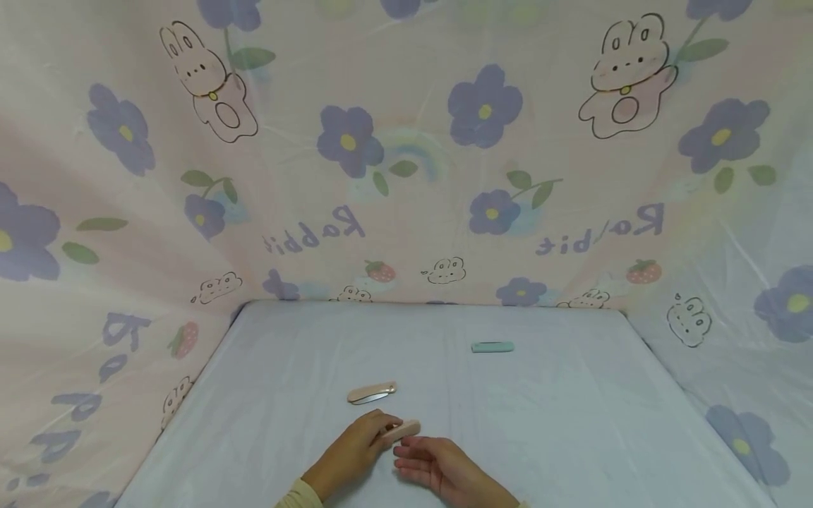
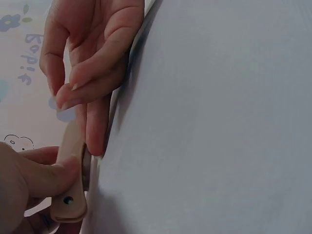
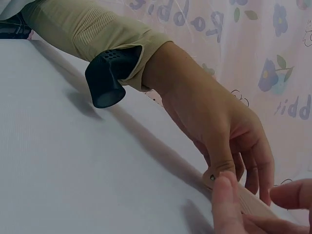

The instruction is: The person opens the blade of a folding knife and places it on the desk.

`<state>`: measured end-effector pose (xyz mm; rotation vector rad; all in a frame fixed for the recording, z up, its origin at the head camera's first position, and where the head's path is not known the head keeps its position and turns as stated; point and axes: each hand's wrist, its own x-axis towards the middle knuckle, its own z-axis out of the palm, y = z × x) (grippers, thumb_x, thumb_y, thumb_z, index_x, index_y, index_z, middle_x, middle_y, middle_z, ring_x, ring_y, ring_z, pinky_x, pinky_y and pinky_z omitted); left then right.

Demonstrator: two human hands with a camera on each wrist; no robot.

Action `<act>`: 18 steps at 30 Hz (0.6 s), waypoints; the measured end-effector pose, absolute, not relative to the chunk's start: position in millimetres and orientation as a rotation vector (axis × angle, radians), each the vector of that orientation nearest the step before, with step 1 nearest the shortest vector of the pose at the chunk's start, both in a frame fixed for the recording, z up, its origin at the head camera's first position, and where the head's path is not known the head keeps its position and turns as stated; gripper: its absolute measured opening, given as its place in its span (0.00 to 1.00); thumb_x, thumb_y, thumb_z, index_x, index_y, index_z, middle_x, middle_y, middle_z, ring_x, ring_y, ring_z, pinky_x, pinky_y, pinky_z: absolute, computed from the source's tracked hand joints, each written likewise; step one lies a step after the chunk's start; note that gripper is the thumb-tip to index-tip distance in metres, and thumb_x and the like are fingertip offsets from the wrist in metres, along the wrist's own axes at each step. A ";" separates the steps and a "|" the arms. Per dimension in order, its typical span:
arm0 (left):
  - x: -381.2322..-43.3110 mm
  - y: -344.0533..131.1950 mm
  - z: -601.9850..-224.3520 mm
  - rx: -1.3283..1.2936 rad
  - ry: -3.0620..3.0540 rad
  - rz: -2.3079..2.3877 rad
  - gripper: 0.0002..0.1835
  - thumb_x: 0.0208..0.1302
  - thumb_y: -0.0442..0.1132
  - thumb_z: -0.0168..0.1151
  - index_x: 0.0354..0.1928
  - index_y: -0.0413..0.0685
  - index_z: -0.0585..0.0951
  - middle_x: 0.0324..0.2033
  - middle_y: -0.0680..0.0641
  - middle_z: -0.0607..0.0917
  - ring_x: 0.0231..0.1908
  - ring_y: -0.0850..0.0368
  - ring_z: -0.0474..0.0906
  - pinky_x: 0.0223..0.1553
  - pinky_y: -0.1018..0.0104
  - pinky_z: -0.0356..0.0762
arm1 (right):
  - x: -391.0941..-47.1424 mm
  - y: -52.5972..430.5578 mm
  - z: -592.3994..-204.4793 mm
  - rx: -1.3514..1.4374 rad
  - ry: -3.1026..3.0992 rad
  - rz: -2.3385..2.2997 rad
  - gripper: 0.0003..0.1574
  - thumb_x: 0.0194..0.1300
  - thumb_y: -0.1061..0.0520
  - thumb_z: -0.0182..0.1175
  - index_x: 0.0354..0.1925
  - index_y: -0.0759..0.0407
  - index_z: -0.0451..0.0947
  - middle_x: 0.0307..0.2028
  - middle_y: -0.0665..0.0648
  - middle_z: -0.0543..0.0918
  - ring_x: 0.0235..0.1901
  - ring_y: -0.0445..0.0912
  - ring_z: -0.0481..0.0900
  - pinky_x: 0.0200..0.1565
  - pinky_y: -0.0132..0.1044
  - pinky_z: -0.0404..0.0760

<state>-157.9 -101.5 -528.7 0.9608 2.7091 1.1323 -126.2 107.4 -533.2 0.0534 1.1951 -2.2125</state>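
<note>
The left hand [image 1: 356,443] pinched a beige folding knife [image 1: 408,428] between thumb and fingers at the near part of the white bench [image 1: 571,409]. The right hand [image 1: 444,464] hovered just beside it, fingers loosely bent; whether they touched it could not be told. 2 other things lay beyond: a peach knife [image 1: 371,391], blade partly showing, and a slim mint-green item [image 1: 492,347], farther right.

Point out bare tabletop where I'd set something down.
The widest bare patch of table lies between the mint-green item, the right hand and the table's right edge. Another runs from the loose beige knife to the left edge. Front centre is crowded: the left hand grips a second beige knife beside the right hand.
</note>
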 end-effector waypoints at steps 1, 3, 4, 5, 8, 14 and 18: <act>-157.5 -101.1 -528.8 0.972 2.710 1.148 0.14 0.64 0.38 0.58 0.52 0.50 0.76 0.41 0.60 0.76 0.39 0.69 0.71 0.43 0.68 0.74 | -125.6 107.4 -532.7 0.043 1.198 -2.205 0.25 0.70 0.60 0.47 0.56 0.79 0.63 0.48 0.69 0.78 0.49 0.56 0.77 0.53 0.45 0.73; -157.3 -99.8 -528.7 0.985 2.700 1.204 0.15 0.64 0.36 0.58 0.52 0.50 0.76 0.40 0.59 0.77 0.38 0.69 0.71 0.41 0.69 0.74 | -124.7 107.5 -531.2 0.019 1.203 -2.200 0.25 0.69 0.59 0.48 0.57 0.79 0.63 0.48 0.68 0.77 0.49 0.55 0.77 0.54 0.45 0.72; -157.3 -98.9 -528.3 0.996 2.695 1.239 0.15 0.63 0.34 0.59 0.52 0.50 0.76 0.40 0.59 0.77 0.38 0.69 0.72 0.41 0.70 0.74 | -124.4 107.5 -530.5 0.016 1.213 -2.207 0.25 0.69 0.59 0.49 0.56 0.78 0.63 0.48 0.68 0.78 0.49 0.55 0.78 0.54 0.45 0.73; -157.5 -97.8 -527.5 1.008 2.688 1.274 0.16 0.62 0.33 0.59 0.52 0.50 0.76 0.40 0.58 0.77 0.38 0.68 0.72 0.40 0.70 0.75 | -124.6 107.5 -529.8 0.011 1.233 -2.216 0.26 0.69 0.58 0.49 0.56 0.78 0.64 0.48 0.67 0.78 0.48 0.54 0.78 0.53 0.44 0.73; -157.9 -93.7 -523.2 1.005 2.653 1.394 0.17 0.61 0.31 0.60 0.52 0.52 0.76 0.42 0.57 0.78 0.38 0.66 0.74 0.38 0.71 0.76 | -126.5 108.3 -526.6 -0.001 1.337 -2.242 0.26 0.70 0.56 0.51 0.56 0.75 0.65 0.47 0.65 0.79 0.45 0.51 0.80 0.51 0.43 0.76; -153.4 -84.5 -507.4 0.860 2.571 1.576 0.15 0.63 0.40 0.59 0.53 0.55 0.76 0.45 0.56 0.79 0.39 0.63 0.74 0.37 0.69 0.77 | -134.1 114.0 -510.4 -0.176 1.755 -2.138 0.25 0.69 0.51 0.53 0.52 0.73 0.70 0.45 0.64 0.80 0.40 0.49 0.81 0.45 0.40 0.80; -145.6 -77.8 -488.7 0.818 2.524 1.651 0.15 0.65 0.42 0.57 0.53 0.51 0.76 0.46 0.52 0.79 0.40 0.59 0.75 0.37 0.67 0.77 | -136.0 119.8 -495.5 -0.348 2.034 -2.037 0.21 0.68 0.52 0.54 0.46 0.71 0.74 0.41 0.65 0.81 0.38 0.49 0.81 0.43 0.38 0.81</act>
